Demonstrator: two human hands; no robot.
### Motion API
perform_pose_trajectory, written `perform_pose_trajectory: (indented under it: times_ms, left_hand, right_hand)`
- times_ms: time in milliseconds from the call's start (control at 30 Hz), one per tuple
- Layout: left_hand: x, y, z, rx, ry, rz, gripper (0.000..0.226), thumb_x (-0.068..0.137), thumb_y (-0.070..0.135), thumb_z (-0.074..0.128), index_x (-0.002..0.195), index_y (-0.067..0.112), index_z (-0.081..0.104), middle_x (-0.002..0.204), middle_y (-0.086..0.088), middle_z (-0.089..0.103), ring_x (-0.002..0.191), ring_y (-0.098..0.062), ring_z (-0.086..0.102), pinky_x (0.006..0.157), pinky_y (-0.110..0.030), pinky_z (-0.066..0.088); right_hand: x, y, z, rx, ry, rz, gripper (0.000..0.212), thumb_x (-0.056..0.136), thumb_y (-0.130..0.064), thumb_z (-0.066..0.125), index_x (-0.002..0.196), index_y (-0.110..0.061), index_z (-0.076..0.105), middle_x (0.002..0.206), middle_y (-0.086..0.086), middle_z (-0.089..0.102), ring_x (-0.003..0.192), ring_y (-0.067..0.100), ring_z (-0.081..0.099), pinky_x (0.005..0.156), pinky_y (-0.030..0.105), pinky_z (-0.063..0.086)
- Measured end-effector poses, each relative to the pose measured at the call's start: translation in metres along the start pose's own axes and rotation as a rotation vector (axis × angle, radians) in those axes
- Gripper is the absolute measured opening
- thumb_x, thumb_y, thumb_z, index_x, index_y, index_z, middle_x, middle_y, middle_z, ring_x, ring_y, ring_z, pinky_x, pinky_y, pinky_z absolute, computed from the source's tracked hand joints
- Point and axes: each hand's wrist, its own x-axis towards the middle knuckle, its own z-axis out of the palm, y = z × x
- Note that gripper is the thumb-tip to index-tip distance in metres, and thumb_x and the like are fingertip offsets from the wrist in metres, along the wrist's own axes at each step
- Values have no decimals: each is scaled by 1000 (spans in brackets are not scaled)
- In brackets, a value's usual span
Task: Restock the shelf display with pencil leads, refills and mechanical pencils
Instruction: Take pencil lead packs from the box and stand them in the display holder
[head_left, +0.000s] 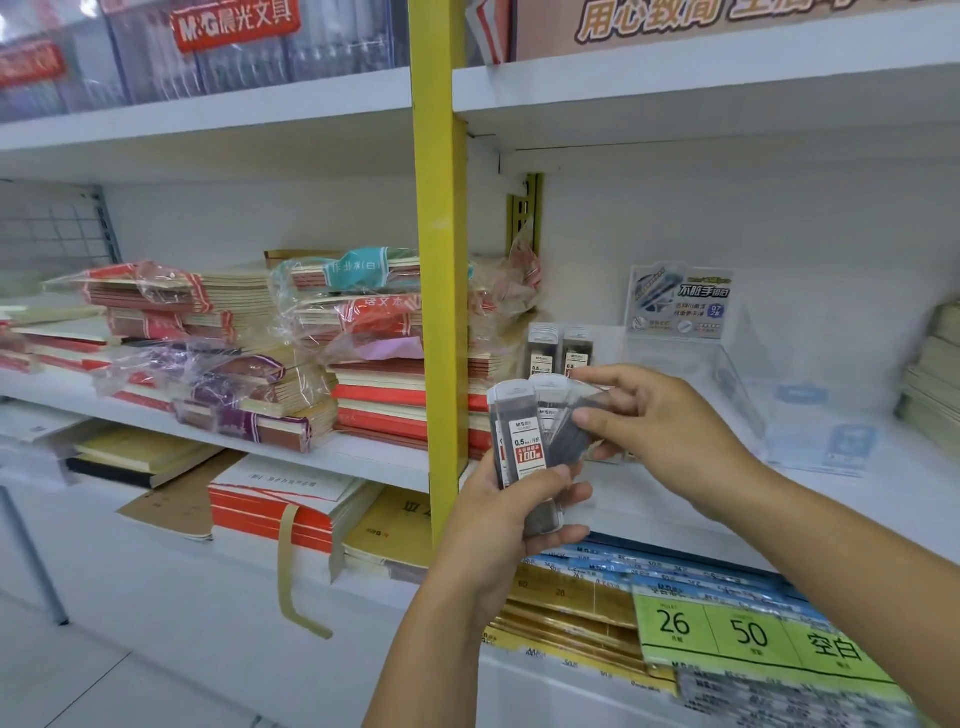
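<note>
Our left hand (498, 525) gripped a fan of dark plastic pencil-lead cases (519, 441). Our right hand (660, 421) pinched one of them.

Left hand (498, 525) covers the lower ends of the fanned grey plastic lead cases (519, 436); right hand (660, 431) blocks the bottoms of two upright grey packs (558, 348) farther back.

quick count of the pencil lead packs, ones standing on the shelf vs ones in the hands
shelved lead packs: 2
held lead packs, fanned in the left hand, with the right hand pinching one: 3 showing
total: 5
</note>
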Motion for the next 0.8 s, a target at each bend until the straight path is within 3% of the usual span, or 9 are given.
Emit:
perform_pose_trajectory:
  times_ms: [200, 267, 333, 400, 500, 600, 800]
  left_hand:
    - [3, 0, -5, -8, 32, 40, 31, 90, 10, 70, 118, 23, 62, 108, -1, 76, 98, -24, 74, 65, -30, 61]
    - [4, 0, -5, -17, 80, 58, 31, 89, 8, 71, 116, 22, 64, 105, 1, 76, 95, -23, 75, 64, -30, 61]
    - [5, -1, -4, -12, 137, 73, 31, 87, 7, 72, 114, 22, 66, 105, 1, 76, 95, -18, 74, 64, -31, 60]
    - [5, -1, -3, 16, 167, 79, 30, 87, 7, 72, 112, 22, 67, 104, 2, 76, 95, -15, 73, 65, -32, 61]
    - [5, -1, -2, 60, 173, 82, 31, 88, 7, 72, 113, 22, 66, 102, 4, 76, 92, -14, 74, 65, -32, 61]
    - [3, 1, -2, 64, 153, 66, 30, 87, 7, 73, 112, 22, 67, 100, 5, 76, 91, -14, 74, 65, -32, 61]
    - [2, 4, -10, -47, 132, 7, 31, 82, 6, 77, 101, 30, 72, 102, 1, 77, 96, -18, 74, 66, -32, 61]
  right_hand:
    - [-7, 7, -16, 62, 45, 12, 22, 84, 0, 68, 99, -14, 61, 82, 6, 72, 72, 14, 68, 64, 27, 59]
    - [-10, 11, -20, 52, -11, 12, 23, 86, 0, 66, 102, -14, 58, 90, 4, 71, 77, 15, 70, 66, 27, 58]
    - [-14, 13, -23, -45, -107, 0, 28, 90, -3, 62, 109, -22, 58, 102, 4, 66, 78, 17, 72, 66, 26, 56]
    - [-17, 18, -26, -278, -167, -89, 33, 92, -8, 61, 113, -33, 61, 103, -7, 60, 79, 10, 69, 69, 23, 52]
    - [-20, 22, -26, -607, -204, -258, 34, 87, -21, 69, 116, -37, 63, 101, -24, 49, 92, -1, 53, 80, 13, 40]
    - [-22, 24, -24, -695, -188, -336, 42, 80, -29, 76, 120, -32, 62, 106, -26, 44, 100, -2, 49, 87, 12, 39]
    - [-27, 27, -31, -724, -110, -378, 43, 83, -28, 71, 125, -24, 62, 104, -23, 46, 98, -4, 47, 88, 6, 34]
